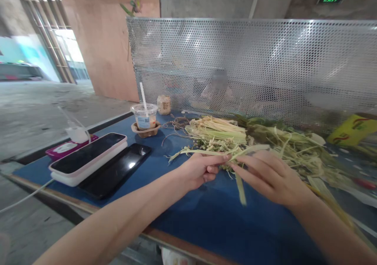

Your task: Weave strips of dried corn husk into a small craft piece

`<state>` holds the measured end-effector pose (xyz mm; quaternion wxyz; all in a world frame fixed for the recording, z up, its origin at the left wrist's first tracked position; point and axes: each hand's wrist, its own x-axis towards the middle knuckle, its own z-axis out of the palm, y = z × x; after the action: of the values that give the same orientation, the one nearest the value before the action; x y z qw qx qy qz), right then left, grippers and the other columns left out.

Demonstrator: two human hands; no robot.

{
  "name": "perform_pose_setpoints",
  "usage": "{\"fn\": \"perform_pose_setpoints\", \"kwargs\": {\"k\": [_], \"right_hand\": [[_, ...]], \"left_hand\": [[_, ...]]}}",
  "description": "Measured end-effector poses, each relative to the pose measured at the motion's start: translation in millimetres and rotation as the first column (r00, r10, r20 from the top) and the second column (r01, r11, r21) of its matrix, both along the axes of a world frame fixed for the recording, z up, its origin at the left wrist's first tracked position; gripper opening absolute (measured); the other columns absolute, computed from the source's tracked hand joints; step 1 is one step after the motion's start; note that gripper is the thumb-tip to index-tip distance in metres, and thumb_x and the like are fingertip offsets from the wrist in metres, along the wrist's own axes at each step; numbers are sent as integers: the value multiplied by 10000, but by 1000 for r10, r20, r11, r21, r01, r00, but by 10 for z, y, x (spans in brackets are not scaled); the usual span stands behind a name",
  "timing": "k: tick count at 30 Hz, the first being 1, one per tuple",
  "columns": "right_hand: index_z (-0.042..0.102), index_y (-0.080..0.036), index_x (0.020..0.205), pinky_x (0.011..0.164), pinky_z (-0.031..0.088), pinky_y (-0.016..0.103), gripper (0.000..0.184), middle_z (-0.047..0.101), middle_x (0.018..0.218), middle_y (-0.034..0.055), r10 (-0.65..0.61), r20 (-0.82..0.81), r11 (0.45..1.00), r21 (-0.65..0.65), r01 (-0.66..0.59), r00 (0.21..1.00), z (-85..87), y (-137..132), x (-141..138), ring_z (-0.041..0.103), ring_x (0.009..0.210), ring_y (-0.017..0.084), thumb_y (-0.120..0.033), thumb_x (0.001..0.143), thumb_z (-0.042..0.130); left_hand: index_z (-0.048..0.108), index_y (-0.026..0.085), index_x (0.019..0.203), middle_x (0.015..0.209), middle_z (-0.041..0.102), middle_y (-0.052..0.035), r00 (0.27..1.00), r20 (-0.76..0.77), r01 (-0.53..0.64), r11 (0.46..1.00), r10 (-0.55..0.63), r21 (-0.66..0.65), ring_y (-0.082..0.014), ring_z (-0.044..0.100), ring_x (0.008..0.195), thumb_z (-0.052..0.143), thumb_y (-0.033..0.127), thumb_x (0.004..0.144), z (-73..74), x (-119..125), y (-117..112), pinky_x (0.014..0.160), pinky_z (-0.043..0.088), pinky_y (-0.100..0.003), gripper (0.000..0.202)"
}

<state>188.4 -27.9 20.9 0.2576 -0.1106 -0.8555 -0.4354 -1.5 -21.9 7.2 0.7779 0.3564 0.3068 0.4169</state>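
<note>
My left hand (203, 170) pinches a long pale green plant strip (196, 152) between thumb and fingers; it looks like a piece of corn husk. Close beside it, my right hand (268, 174) has its fingertips on the same strip, thumb and fingers drawn together, slightly blurred. A flat end of a strip (240, 190) hangs down between the hands. Just behind them lies a bundle of pale yellow-green strips (216, 128), with small crumbly plant bits (215, 144) in front of it. A loose heap of green husk-like leaves (282, 139) spreads to the right.
On the blue table (182, 214) at left are a pink-edged phone (91, 153) on a white block, a black phone (118, 172) and a purple box (60, 149). A drink cup (144, 117) with a straw, a jar (164, 105) and a perforated metal screen (250, 68) stand behind.
</note>
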Motion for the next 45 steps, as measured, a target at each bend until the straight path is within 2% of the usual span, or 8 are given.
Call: {"fn": "perform_pose_setpoints", "kwargs": {"k": [5, 16, 25, 27, 30, 35, 38, 45], "right_hand": [[587, -199, 960, 751, 444, 359, 197, 661, 825, 31, 42, -23, 998, -43, -43, 999, -11, -46, -19, 556, 749, 167, -99, 809, 511], [573, -210, 649, 609, 437, 290, 145, 596, 611, 3, -240, -525, 813, -568, -126, 817, -99, -2, -97, 556, 618, 152, -292, 765, 600], [574, -192, 848, 583, 475, 287, 237, 625, 724, 15, -602, -421, 197, -902, -384, 679, -178, 80, -116, 573, 616, 153, -373, 699, 606], [541, -196, 927, 625, 492, 300, 309, 627, 824, 31, -575, -527, 237, -839, -490, 626, -203, 76, -127, 594, 692, 166, -374, 689, 627], [542, -201, 893, 620, 498, 297, 259, 624, 862, 43, -522, -625, 487, -777, -399, 581, -200, 37, -132, 602, 719, 174, -336, 695, 640], [568, -207, 851, 693, 466, 328, 88, 634, 799, 43, -253, -542, 880, -473, -42, 802, -140, -37, -74, 594, 742, 184, -210, 765, 587], [531, -208, 1022, 745, 463, 300, 197, 625, 881, 59, -102, -416, 891, -443, -103, 904, -128, -74, -66, 588, 813, 166, -158, 843, 466], [511, -220, 1043, 751, 488, 239, 223, 642, 894, 28, -175, -393, 773, -623, -122, 903, -104, -99, -84, 608, 818, 125, -147, 832, 495]], "left_hand": [[624, 74, 705, 477, 414, 71, 996, -50, 69, 997, -67, 37, 37, 228, 344, 710, 176, 609, -29, 11, 0, 341, 89, -131, 165], [583, 133, 779, 375, 442, 83, 879, -399, -5, 842, 262, 540, -46, 393, 335, 676, 272, 646, -33, 39, -16, 373, 299, -179, 213], [610, 155, 817, 426, 437, 68, 867, -456, 127, 794, 202, 594, -57, 398, 367, 640, 391, 681, -105, 13, -3, 384, 297, -193, 274], [611, 152, 820, 445, 450, 62, 864, -464, 136, 798, 195, 587, -57, 400, 367, 636, 394, 684, -101, 20, -7, 385, 297, -195, 278], [615, 138, 823, 523, 518, 34, 868, -468, 159, 801, 164, 577, -49, 415, 374, 621, 378, 699, -82, 31, -19, 396, 317, -196, 270], [619, 124, 832, 692, 600, -18, 898, -433, 203, 797, 80, 569, -30, 441, 407, 572, 354, 746, -76, 47, -25, 424, 349, -189, 250], [608, 121, 767, 556, 534, 24, 904, -424, 207, 810, 56, 548, -34, 432, 405, 584, 374, 734, -105, 66, -26, 427, 344, -183, 257], [631, 116, 754, 551, 525, 32, 911, -400, 101, 885, 101, 454, -48, 446, 481, 685, 358, 632, -97, 91, -26, 476, 369, -177, 277]]}}
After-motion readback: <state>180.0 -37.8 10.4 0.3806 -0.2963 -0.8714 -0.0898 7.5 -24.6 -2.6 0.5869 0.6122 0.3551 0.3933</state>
